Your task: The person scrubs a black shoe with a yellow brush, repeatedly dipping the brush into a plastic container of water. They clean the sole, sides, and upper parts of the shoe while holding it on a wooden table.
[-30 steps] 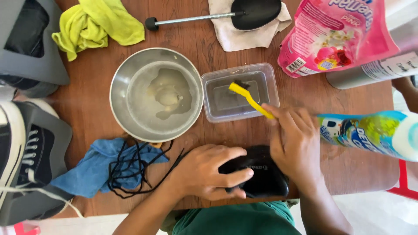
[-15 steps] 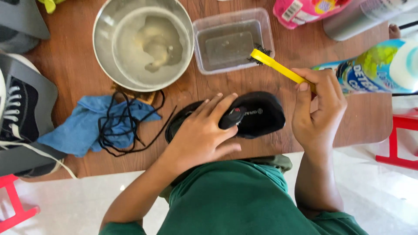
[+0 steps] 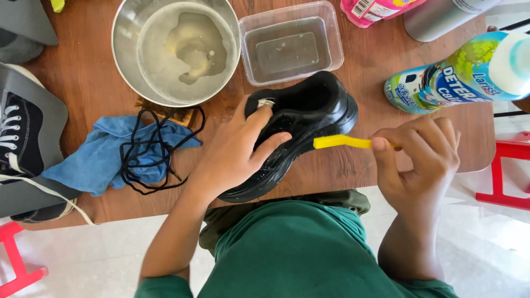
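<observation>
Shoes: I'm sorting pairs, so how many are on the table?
2. The black shoe is under the left hand, near the table's front edge. A black-and-white sneaker lies at the far left, partly cropped; others may be hidden.

A glossy, wet-looking black finish is shown by the shoe (image 3: 301, 124), which is gripped by the left hand (image 3: 237, 152). Smooth yellow plastic is seen in the brush handle (image 3: 342, 142) held by the right hand (image 3: 422, 157). The tabletop (image 3: 88, 83) is of brown wood grain, matt. The bowl (image 3: 124, 33) is of dull brushed metal, the tub (image 3: 331, 33) of clear plastic. Soft blue cloth (image 3: 94, 160) is lain upon by matt black laces (image 3: 149, 149). The bottle (image 3: 458, 77) is of shiny printed plastic.
</observation>
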